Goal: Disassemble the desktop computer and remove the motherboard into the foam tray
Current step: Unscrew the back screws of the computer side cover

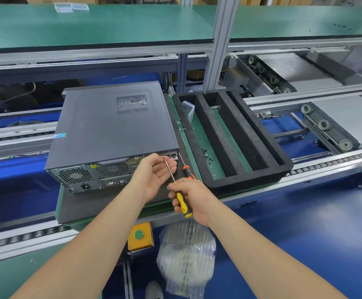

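Right grip (pixel 194 197) is wrapped around the handle of a yellow-and-black screwdriver (pixel 181 200), whose thin metal shaft runs up and away to the left. The tip sits over the fingers of the left grip (pixel 158 171), which is turned palm up just beside the right one, with its fingers spread loosely and closed on nothing. Whether a screw sits on the tip is too small to tell.

Directly beyond the left grip, almost touching its fingertips, the desktop computer (pixel 111 126) lies on its side on the dark tabletop (pixel 102 207). It is a charcoal-grey tower with its side panel on and facing up. That panel has a square patch of vent holes near its far edge and a small shiny sticker on its left edge. The rear face points toward the person, showing a honeycomb fan grille, a power socket and a row of ports.

An orange-and-black screwdriver (pixel 187 171) lies just past the right grip. Further right of it sits the black foam tray (pixel 251 182), divided into long slots. Small dark screws (pixel 206 154) are scattered in its nearest slot, and a clear plastic piece (pixel 188 110) stands at that slot's far end.
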Motion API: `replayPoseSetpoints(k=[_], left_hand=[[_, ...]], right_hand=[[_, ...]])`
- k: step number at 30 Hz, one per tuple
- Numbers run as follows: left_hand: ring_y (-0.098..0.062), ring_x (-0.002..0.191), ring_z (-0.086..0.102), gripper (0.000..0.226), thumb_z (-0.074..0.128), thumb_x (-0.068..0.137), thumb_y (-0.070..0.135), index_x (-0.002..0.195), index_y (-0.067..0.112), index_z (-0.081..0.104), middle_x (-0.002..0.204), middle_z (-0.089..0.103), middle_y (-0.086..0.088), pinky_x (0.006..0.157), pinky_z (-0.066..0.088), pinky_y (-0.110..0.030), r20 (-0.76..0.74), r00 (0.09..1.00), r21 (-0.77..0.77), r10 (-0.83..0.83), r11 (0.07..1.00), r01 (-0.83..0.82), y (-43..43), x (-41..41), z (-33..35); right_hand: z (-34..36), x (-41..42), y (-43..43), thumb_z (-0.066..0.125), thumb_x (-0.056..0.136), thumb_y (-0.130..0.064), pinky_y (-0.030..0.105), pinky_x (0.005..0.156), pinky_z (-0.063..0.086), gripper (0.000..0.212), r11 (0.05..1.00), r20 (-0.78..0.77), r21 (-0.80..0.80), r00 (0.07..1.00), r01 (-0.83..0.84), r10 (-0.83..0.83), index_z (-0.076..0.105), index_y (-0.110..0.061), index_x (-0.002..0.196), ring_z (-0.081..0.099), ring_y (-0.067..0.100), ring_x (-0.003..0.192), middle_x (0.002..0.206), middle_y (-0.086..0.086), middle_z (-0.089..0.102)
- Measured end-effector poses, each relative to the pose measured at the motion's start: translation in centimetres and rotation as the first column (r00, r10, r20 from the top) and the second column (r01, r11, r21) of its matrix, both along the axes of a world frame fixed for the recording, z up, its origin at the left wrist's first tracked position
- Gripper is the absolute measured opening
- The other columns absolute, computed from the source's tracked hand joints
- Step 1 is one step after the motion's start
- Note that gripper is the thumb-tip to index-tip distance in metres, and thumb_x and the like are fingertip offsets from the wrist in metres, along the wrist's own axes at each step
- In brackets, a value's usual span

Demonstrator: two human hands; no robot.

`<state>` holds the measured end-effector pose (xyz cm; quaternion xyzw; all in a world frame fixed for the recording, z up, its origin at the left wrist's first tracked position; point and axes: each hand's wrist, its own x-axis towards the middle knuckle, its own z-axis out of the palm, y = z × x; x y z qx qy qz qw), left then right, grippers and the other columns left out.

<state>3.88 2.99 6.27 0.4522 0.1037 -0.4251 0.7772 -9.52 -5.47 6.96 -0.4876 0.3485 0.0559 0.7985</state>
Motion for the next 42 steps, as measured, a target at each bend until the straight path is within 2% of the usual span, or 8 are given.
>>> replayPoseSetpoints(k=[6,10,12,17,23,28,33,42], left_hand=[[-0.030,0.090,0.078,0.032,0.042,0.084,-0.001,0.104,-0.006,0.066,0.093,0.077,-0.021,0.069,0.063,-0.034,-0.020,0.996,0.008,0.086,0.996,-0.085,4.7,1.2,-1.1],[-0.025,0.076,0.075,0.030,0.048,0.091,0.015,0.099,-0.003,0.070,0.091,0.075,-0.018,0.067,0.061,-0.033,-0.040,0.987,-0.002,0.157,0.988,-0.157,7.9,2.4,-0.6],[-0.023,0.079,0.075,0.031,0.051,0.093,0.019,0.102,-0.001,0.073,0.094,0.076,-0.016,0.067,0.062,-0.032,-0.009,0.987,-0.021,0.159,0.987,-0.159,9.7,3.0,-0.3],[-0.019,0.082,0.076,0.025,0.059,0.097,0.014,0.112,0.001,0.074,0.100,0.078,-0.012,0.067,0.063,-0.029,0.078,0.979,-0.011,0.189,0.982,-0.189,13.6,4.2,0.1],[-0.017,0.087,0.077,0.021,0.060,0.100,0.010,0.114,0.001,0.073,0.102,0.078,-0.011,0.070,0.063,-0.026,0.042,0.987,0.001,0.154,0.988,-0.154,16.6,5.6,-0.1],[-0.014,0.079,0.075,0.024,0.051,0.105,0.008,0.120,0.002,0.068,0.094,0.078,-0.007,0.069,0.062,-0.025,0.089,0.989,0.010,0.122,0.992,-0.123,17.4,6.4,0.2],[-0.012,0.077,0.073,0.025,0.045,0.108,0.006,0.118,0.006,0.068,0.091,0.077,-0.003,0.076,0.063,-0.025,0.146,0.988,0.046,0.051,0.997,-0.058,17.2,6.7,0.6],[-0.013,0.081,0.070,0.025,0.046,0.107,0.005,0.121,0.006,0.066,0.096,0.074,-0.004,0.079,0.060,-0.027,0.170,0.985,0.071,0.003,0.997,-0.016,17.1,7.3,0.9]], right_hand=[[0.1,1.7,2.2,0.068,0.090,-0.020,0.023,0.045,0.042,0.015,0.995,-0.006,0.051,0.997,-0.081,0.081,0.074,-0.006,0.094,0.053,0.013,0.053,0.072,0.004,0.064],[0.3,4.0,5.1,0.061,0.097,-0.025,0.022,0.042,0.038,0.022,0.983,0.036,0.087,0.987,-0.161,0.158,0.070,-0.005,0.101,0.049,0.011,0.051,0.069,0.003,0.060],[0.5,5.3,6.9,0.055,0.101,-0.027,0.023,0.043,0.039,0.027,0.976,0.046,0.118,0.982,-0.185,0.181,0.066,-0.003,0.103,0.049,0.012,0.051,0.069,0.005,0.059],[0.9,7.7,10.9,0.047,0.106,-0.023,0.026,0.048,0.041,0.026,0.959,0.050,0.164,0.973,-0.231,0.225,0.059,-0.003,0.093,0.051,0.016,0.053,0.069,0.009,0.060],[1.1,9.7,14.1,0.046,0.106,-0.020,0.026,0.049,0.042,0.024,0.959,0.059,0.137,0.968,-0.249,0.243,0.061,-0.004,0.095,0.052,0.015,0.055,0.069,0.007,0.060],[0.8,10.8,15.4,0.045,0.107,-0.019,0.026,0.048,0.043,0.022,0.971,0.067,0.104,0.976,-0.215,0.209,0.059,-0.004,0.099,0.051,0.014,0.054,0.069,0.007,0.059],[0.4,11.0,15.8,0.045,0.107,-0.019,0.026,0.047,0.042,0.023,0.982,0.066,0.091,0.985,-0.164,0.158,0.060,-0.002,0.106,0.051,0.014,0.053,0.067,0.005,0.059],[0.0,11.6,16.0,0.046,0.106,-0.020,0.026,0.048,0.043,0.025,0.986,0.073,0.089,0.988,-0.140,0.134,0.063,-0.002,0.110,0.052,0.014,0.053,0.067,0.004,0.061]])
